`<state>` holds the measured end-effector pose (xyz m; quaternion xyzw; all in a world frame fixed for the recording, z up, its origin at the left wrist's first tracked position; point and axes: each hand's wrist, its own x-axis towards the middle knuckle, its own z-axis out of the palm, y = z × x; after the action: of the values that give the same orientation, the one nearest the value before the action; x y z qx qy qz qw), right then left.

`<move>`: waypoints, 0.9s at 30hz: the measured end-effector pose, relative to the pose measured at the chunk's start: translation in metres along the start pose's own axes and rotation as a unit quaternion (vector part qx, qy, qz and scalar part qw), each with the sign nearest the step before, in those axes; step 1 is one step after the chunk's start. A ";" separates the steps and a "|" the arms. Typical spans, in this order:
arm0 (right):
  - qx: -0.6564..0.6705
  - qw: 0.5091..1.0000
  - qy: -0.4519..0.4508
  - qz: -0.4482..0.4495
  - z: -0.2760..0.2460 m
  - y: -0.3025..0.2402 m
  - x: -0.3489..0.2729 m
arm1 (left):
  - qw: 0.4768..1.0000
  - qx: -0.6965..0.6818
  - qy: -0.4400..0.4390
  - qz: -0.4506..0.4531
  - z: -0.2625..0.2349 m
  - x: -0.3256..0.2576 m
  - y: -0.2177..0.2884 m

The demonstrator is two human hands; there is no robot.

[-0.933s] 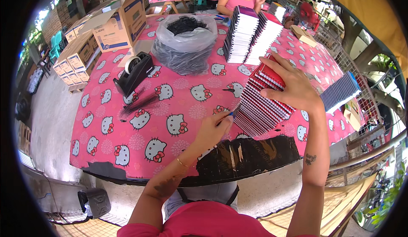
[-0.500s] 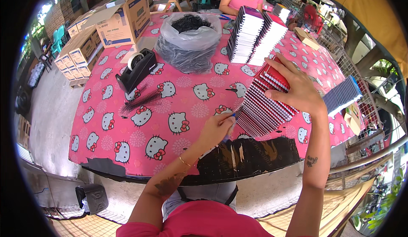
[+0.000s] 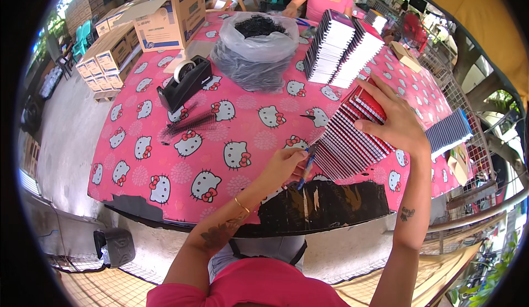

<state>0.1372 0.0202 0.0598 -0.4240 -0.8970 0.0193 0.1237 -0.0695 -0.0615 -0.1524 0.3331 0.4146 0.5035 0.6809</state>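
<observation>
Right hand lies flat on the leaning notebook row near the table's front edge. Left hand pinches a pen at the row's front end. Looks early: two more stacks wait at the far edge, apparently untouched.

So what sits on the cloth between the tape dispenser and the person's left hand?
In the head view, a black comb-like strip lies beside the tape dispenser; from there to the left hand only pink tablecloth.
</observation>
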 end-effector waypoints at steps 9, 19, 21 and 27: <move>-0.002 1.000 0.001 0.000 0.000 -0.001 0.001 | 0.882 0.393 0.101 0.241 0.010 0.000 -0.008; -0.003 1.000 0.002 0.001 -0.002 -0.001 0.001 | 0.994 0.097 0.026 0.032 0.005 0.007 -0.009; -0.007 1.000 0.002 -0.002 -0.001 -0.003 0.001 | 0.921 0.324 0.083 0.200 0.004 0.007 -0.013; -0.001 1.000 0.000 0.003 -0.003 -0.002 0.000 | 1.000 -0.009 -0.001 -0.023 -0.004 0.008 -0.013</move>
<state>0.1365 0.0183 0.0626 -0.4271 -0.8956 0.0185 0.1227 -0.0667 -0.0569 -0.1672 0.3181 0.4173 0.4909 0.6955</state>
